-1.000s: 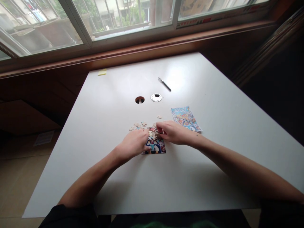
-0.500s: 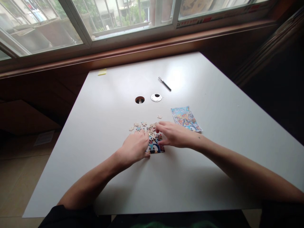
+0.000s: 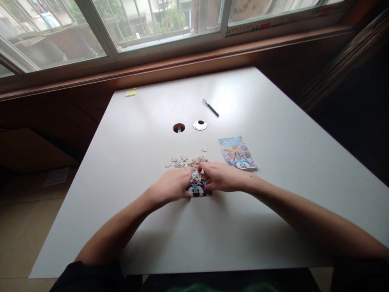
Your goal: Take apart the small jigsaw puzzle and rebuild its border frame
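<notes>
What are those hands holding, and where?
Both the left hand and right hand press on the colourful, partly assembled cardboard jigsaw puzzle; any gripped piece cannot be told.

I'm at a white table (image 3: 273, 211) under a wide window (image 3: 91, 24), daylight glaring off the top, brown wood sill (image 3: 212, 56), tan floor (image 3: 21, 227) left.

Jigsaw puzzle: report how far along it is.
Done: a small joined section of the jigsaw puzzle lies flat on the table, its bottom rows showing. In hand: the left hand and right hand press on either side of it. Left: loose pieces lie scattered above; the reference picture sits to the right.
</notes>
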`<state>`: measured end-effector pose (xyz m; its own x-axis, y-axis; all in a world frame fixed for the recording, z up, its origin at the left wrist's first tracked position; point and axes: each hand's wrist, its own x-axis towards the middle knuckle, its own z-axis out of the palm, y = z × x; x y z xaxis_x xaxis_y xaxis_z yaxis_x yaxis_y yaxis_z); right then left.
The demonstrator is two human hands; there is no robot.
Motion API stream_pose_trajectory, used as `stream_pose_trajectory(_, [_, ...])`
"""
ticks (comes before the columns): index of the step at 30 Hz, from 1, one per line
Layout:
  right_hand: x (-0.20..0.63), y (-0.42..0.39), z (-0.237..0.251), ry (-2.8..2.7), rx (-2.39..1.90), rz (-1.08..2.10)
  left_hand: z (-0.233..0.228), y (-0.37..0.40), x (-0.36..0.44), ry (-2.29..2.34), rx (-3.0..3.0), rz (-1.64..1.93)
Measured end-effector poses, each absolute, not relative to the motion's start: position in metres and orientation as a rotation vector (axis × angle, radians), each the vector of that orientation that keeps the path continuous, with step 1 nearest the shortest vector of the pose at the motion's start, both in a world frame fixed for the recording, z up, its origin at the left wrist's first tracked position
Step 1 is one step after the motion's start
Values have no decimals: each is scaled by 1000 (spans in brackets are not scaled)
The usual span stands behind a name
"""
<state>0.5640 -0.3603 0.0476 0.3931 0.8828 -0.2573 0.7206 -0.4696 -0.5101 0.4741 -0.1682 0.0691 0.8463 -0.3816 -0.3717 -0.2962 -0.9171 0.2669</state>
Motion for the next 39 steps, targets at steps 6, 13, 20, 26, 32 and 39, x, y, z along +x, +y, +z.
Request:
stream_pose_trajectory(6, [564,-359,53,-1427,-2344,726,69,-166,480,-593,2766,-623])
stream_pose_trajectory(13, [562,-359,55,-1447,-2336,725,61,-163,479,-627,2643,-536])
stream_pose_trajectory(20, [561,-357,55,-1410,-2241,682,73,-161,485,-490,2467,-351])
stream_pose_trajectory(26, [567,-356,58,-1182,-2105,657,85,-153,494,-298,2265,-349])
stream_pose_trajectory(32, [572,-355,55,-931,-2073,666,77,-152,494,-159,2068,-355])
stream_pose_trajectory(39, [570,-357,63,-767,-1988,770,75,-148,499,-92,1944,-301])
